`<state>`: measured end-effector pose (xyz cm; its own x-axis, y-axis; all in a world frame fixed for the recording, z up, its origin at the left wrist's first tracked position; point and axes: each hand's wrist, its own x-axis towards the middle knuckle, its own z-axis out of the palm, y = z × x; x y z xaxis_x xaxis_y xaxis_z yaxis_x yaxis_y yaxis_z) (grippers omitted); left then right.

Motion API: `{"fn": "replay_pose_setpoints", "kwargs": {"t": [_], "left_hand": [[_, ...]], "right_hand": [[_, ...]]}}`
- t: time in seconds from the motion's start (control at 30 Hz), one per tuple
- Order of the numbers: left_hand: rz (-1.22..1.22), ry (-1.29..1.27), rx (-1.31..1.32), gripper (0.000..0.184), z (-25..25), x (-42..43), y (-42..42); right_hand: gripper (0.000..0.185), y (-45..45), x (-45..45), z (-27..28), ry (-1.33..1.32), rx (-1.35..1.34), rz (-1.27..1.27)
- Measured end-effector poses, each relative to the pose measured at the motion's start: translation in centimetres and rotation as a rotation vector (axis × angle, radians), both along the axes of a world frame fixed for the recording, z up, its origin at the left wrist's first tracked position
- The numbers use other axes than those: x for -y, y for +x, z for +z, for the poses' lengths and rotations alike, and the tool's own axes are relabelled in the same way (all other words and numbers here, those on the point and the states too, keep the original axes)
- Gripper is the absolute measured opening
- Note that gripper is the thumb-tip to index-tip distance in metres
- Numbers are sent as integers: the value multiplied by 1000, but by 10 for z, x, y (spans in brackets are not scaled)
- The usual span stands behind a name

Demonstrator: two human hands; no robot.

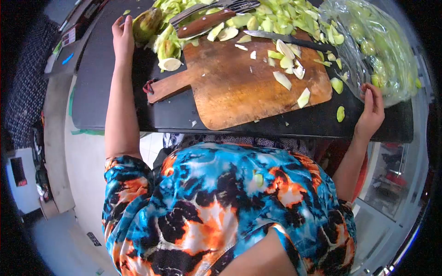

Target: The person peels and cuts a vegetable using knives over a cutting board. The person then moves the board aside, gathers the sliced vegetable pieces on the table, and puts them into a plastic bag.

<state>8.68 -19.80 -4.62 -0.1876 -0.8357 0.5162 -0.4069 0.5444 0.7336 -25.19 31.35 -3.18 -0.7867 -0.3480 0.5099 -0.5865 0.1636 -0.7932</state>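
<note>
Head view. A tug on the plastic bag [384,50], at the table's [99,92] right, could drag the knife [301,43], its handle lying nearby. My left hand [123,36], fingers loosely parted, is beside the green-brown fruit [147,26]; my right hand [372,109] bends upward at the bag, whether pinching it I cannot tell.

No wording can be read from across the room: a small pale packet [68,37] off the worktop's [94,103] far left side is too small and blurred to decipher, and no letters can be made out on the clear plastic bag [399,76] or the knife blade [271,36].
</note>
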Motion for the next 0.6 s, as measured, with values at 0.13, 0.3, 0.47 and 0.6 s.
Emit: {"fn": "replay_pose_setpoints", "kwargs": {"t": [0.13, 0.3, 0.47, 0.6], "left_hand": [[-22, 11, -31, 59, 4, -2, -2], [-60, 22, -211, 48, 22, -22, 7], [-137, -192, -165, 37, 33, -125, 54], [-51, -230, 125, 33, -21, -183, 117]], "right_hand": [[13, 6, -12, -6, 85, -94, -12], [13, 37, -7, -12, 225, -156, 8], [21, 36, -10, -15, 259, -334, 20], [22, 31, -11, -28, 288, -299, 17]]}}
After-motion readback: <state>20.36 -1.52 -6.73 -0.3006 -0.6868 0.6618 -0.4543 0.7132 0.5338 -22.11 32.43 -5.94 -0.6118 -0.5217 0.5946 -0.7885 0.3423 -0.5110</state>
